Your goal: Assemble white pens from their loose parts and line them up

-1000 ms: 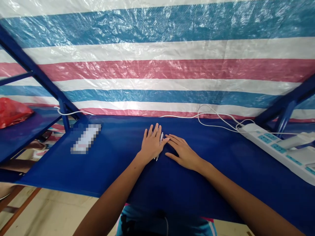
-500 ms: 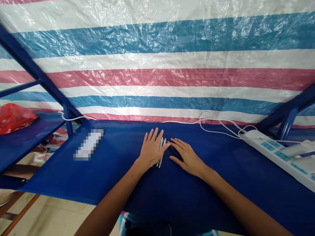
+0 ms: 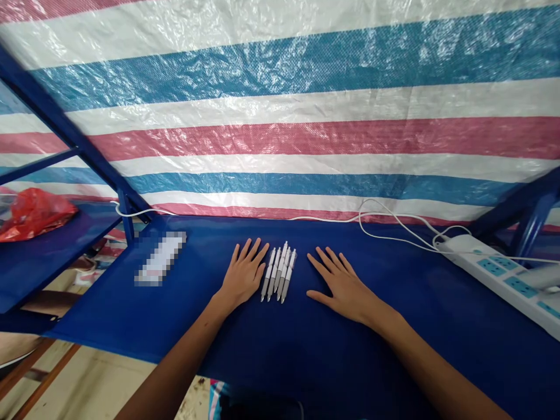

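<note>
Several white pens with grey grips (image 3: 279, 271) lie side by side on the blue tabletop (image 3: 210, 350), their tips toward me. Flat on the table just left of them rests my left hand (image 3: 242, 273), its fingers spread and its thumb close to the leftmost pen. On the other side my right hand (image 3: 339, 283) lies palm down, fingers apart, with a gap between it and the pens. Neither hand holds anything.
A white power strip (image 3: 494, 271) with a white cable (image 3: 389, 238) sits at the right. Toward the left is a blurred-out white item (image 3: 161, 256). A red plastic bag (image 3: 39, 213) lies on a neighbouring surface. Striped sheeting (image 3: 306, 137) hangs behind.
My left hand has moved left off the pens, uncovering them. My right hand has shifted slightly right, its fingers spreading wider. The pens now lie more spread out.
</note>
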`<state>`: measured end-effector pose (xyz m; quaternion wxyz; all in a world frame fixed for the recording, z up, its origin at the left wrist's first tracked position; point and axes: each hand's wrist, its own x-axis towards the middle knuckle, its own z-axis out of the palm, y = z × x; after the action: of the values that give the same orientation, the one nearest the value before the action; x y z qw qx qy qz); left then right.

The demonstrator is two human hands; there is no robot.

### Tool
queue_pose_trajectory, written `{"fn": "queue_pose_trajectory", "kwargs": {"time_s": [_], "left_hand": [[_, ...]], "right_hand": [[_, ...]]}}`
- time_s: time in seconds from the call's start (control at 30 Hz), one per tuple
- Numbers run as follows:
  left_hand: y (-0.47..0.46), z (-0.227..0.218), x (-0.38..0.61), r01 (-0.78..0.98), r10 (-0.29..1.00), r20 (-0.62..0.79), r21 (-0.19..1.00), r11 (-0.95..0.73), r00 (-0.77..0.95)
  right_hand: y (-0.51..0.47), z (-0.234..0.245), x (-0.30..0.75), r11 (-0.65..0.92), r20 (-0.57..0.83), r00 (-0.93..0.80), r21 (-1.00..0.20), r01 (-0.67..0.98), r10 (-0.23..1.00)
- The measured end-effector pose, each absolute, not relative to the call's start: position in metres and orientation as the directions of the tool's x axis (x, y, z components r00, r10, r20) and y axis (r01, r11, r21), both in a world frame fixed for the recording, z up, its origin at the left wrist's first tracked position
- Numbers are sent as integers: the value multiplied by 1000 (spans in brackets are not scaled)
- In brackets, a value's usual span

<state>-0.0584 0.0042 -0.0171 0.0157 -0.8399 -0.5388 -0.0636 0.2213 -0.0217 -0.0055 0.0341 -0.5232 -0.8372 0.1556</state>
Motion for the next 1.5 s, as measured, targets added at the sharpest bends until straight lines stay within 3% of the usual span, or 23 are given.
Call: {"fn": "queue_pose_trajectory", "kwargs": {"time_s": [0.5, 0.97, 1.33, 1.5], "left_hand": [[5, -15, -55, 910, 902, 124, -28, -414, 414], [3, -7, -50, 927, 925, 87, 30, -373, 370], [-1, 1, -45, 941, 942, 40, 46, -336, 334], [-3, 1, -46, 934, 934, 63, 42, -355, 352]], "right_hand": [[-21, -1, 231, 429, -124, -490, -333, 840, 863], [-20, -1, 233, 429, -126, -497, -354, 831, 859], [-25, 15, 226, 363, -234, -448, -329, 872, 863], [-27, 12, 226, 382, -191, -457, -328, 864, 869]]}}
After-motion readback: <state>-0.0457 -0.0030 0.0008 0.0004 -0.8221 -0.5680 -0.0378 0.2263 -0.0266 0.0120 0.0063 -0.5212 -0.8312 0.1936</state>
